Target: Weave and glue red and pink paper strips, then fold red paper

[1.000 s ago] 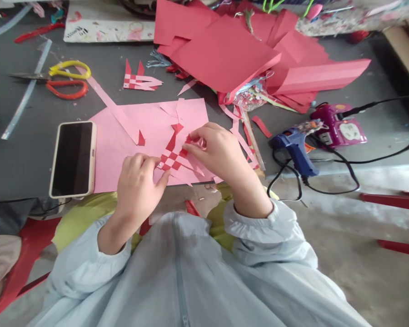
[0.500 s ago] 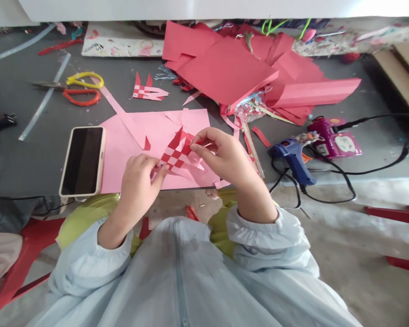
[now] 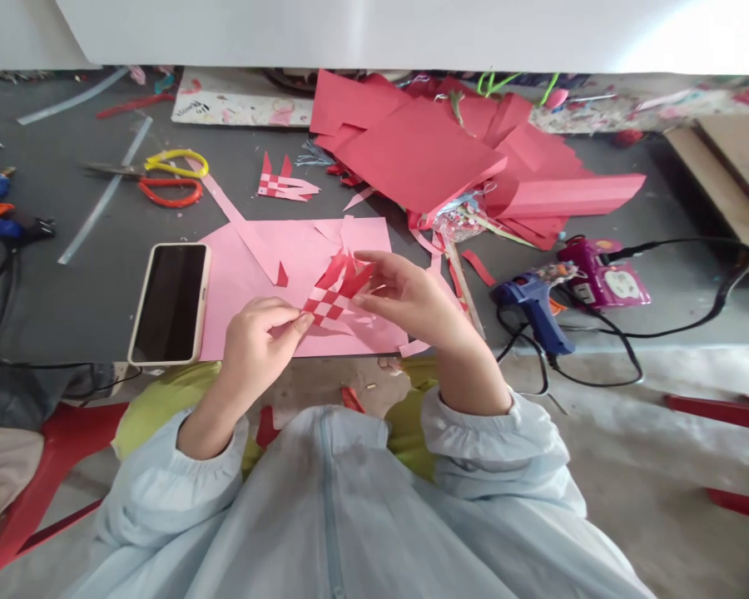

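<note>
Between my hands is a woven paper fish (image 3: 328, 305), checked in red and pink, held just over a pink sheet of paper (image 3: 255, 249). My left hand (image 3: 263, 337) pinches its head end between thumb and fingers, covering the tip. At the other end my right hand (image 3: 405, 295) is curled loosely around the red upper strips, its thumb and forefinger on either side of them. Some of the strips are hidden behind those fingers. A small red paper triangle (image 3: 282, 275) and a long pink strip (image 3: 240, 218) lie left of the fish.
Another woven fish (image 3: 285, 185) lies farther back. Scissors (image 3: 171, 179) and a phone (image 3: 170, 304) are on the left. Red paper sheets (image 3: 421, 154) are heaped behind. On the right, a blue glue gun (image 3: 537, 308) with looping cable sits beside a purple box (image 3: 608, 274).
My right fingers have spread from a tight pinch to a looser hold around the red strips. My left hand still pinches the head end. The whole view has shifted slightly.
</note>
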`<state>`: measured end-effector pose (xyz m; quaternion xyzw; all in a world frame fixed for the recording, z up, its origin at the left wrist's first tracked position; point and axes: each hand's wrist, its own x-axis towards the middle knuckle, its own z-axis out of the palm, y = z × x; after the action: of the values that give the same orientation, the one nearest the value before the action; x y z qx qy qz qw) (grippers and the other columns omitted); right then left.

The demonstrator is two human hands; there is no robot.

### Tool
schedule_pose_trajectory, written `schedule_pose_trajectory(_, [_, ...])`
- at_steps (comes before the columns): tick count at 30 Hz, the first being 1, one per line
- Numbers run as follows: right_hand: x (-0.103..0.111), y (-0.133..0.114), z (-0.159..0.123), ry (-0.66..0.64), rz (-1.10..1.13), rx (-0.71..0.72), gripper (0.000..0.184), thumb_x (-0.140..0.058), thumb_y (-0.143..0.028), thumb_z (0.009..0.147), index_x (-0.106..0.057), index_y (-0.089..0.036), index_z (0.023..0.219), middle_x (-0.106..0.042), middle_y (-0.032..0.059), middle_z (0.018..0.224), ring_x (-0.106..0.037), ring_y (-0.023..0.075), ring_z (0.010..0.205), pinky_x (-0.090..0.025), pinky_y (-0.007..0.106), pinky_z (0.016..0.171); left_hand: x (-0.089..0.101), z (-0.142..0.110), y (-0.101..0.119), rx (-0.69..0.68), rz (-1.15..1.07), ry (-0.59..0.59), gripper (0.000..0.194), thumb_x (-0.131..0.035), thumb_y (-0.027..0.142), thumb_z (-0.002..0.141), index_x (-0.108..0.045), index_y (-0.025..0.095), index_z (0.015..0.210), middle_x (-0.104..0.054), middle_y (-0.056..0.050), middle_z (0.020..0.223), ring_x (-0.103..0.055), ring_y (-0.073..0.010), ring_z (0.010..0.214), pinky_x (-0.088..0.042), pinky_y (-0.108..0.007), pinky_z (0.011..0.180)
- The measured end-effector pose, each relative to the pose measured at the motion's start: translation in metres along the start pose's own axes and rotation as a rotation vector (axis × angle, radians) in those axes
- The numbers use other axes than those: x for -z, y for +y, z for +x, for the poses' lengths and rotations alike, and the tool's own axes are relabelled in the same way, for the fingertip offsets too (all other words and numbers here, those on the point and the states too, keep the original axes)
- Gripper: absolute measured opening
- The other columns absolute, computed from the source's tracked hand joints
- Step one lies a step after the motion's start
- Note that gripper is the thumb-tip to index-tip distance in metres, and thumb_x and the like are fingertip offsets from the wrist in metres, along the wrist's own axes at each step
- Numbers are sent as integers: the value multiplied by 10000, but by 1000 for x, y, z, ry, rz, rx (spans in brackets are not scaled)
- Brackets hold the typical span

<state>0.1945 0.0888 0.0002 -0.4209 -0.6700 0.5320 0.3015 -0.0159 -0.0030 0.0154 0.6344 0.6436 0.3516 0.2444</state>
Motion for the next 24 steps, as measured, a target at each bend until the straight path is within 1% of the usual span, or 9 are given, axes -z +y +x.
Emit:
schedule_pose_trajectory(3, [0,0,1,-73,148,-26,542,-775,-312,720,-601,-163,1212,-696,35,895,-672,138,746,-601,341,720,4,1,-2,36,-47,-23,265,-590,312,885,-657,218,646,-664,-21,671,-610,-160,679,-475,-300,655])
schedule_pose_trajectory(5, [-1,-3,2,-98,192,-45,498,-789,-330,721,-627,-156,1159,-711,35,855,-677,147,738,-596,341,710,6,1,-5,67,-71,-20,234,-600,312,882,-673,213,682,-679,-19,695,-608,-153,678,-466,-291,647])
schedule_pose_trajectory(8, [-2,-9,4,-109,178,-55,367,-768,-409,769,-686,-160,1027,-727,53,870,-669,144,742,-574,323,699,6,1,-8,109,-92,-30,208,-615,325,879,-695,208,726,-692,-13,703,-601,-145,662,-454,-280,629])
schedule_pose_trajectory(11, [-5,-13,7,-122,152,-49,320,-764,-463,774,-718,-170,894,-726,48,855,-647,133,729,-550,305,692,6,1,-8,100,-84,-48,215,-621,334,877,-697,207,721,-706,-13,703,-607,-146,652,-449,-276,613])
schedule_pose_trajectory(13, [-5,-16,8,-114,117,-54,308,-766,-470,769,-718,-171,828,-707,31,780,-620,124,680,-520,294,660,6,2,-7,77,-74,-55,203,-624,314,875,-702,203,724,-724,-19,724,-623,-149,666,-451,-277,623])
schedule_pose_trajectory(16, [-4,-23,11,-78,11,-61,301,-741,-463,777,-706,-165,760,-671,21,690,-583,121,623,-470,289,610,5,3,-6,61,-71,-71,194,-623,313,888,-737,199,781,-755,-31,790,-643,-153,705,-455,-278,649])
schedule_pose_trajectory(19, [-1,-36,19,-75,-147,-69,250,-721,-409,767,-703,-160,752,-676,30,675,-582,135,610,-454,300,602,6,4,-6,100,-86,-63,206,-649,374,885,-761,202,873,-771,-34,855,-650,-151,718,-465,-273,665])
schedule_pose_trajectory(22, [1,-50,37,-40,-316,-45,164,-711,-319,759,-676,-166,712,-655,16,636,-539,124,559,-418,292,567,6,5,-7,132,-40,-18,298,-695,455,851,-756,194,982,-753,-27,825,-648,-157,714,-478,-274,683])
schedule_pose_trajectory(24, [1,-55,55,-8,-293,-27,111,-688,-249,779,-646,-176,706,-646,9,643,-567,128,586,-455,296,611,5,6,-8,112,34,23,330,-679,462,867,-743,194,1050,-742,-26,826,-659,-172,766,-489,-289,741])
